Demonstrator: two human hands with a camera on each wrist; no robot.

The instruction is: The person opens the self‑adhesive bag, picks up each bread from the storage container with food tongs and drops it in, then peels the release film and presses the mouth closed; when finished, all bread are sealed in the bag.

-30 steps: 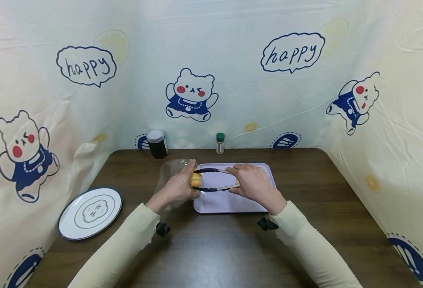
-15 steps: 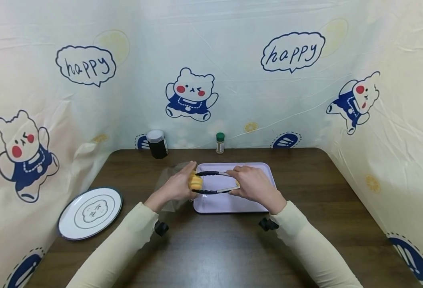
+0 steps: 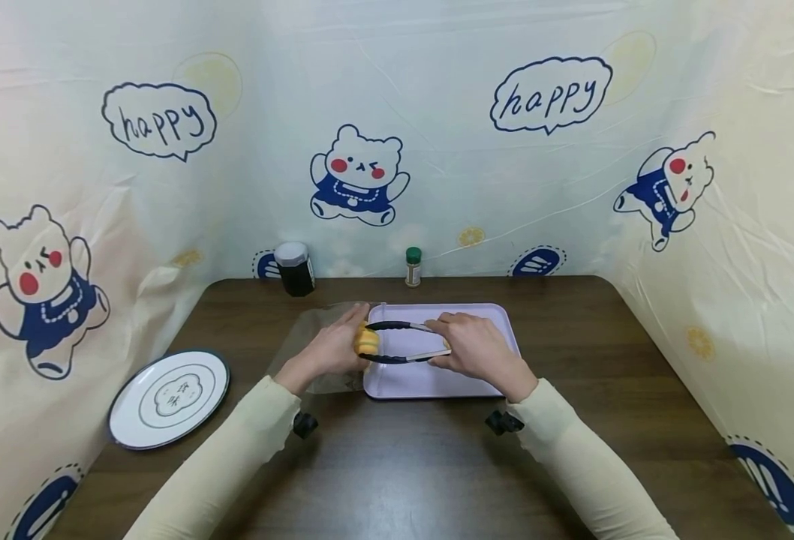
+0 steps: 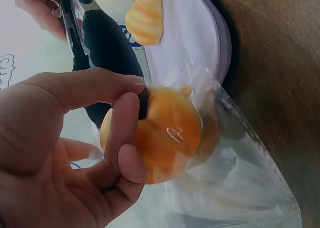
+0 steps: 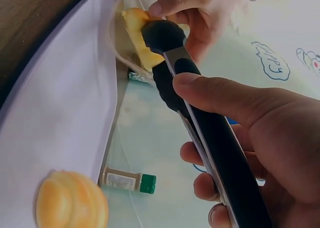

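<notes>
My right hand [image 3: 474,345] grips black-and-silver tongs [image 5: 200,123]. Their black tips hold a golden bread roll [image 4: 165,133] at the left end of the lilac tray [image 3: 437,386]. A clear plastic bag [image 4: 240,183] lies around that roll, and my left hand [image 3: 332,345] pinches the bag's edge between thumb and curled fingers, right beside the tong tips. Another roll [image 5: 70,203] rests on the tray, mostly hidden behind my right hand in the head view.
At the far left lies a white plate [image 3: 167,401] with a dark rim. Along the table's back edge stand a black jar [image 3: 296,271] with a pale lid and a small green-capped bottle [image 3: 413,268]. A printed curtain [image 3: 437,187] encloses the table.
The plastic bag has spread out wider and flatter to the left behind my left hand. Both hands, the tongs and the held roll stay almost in place.
</notes>
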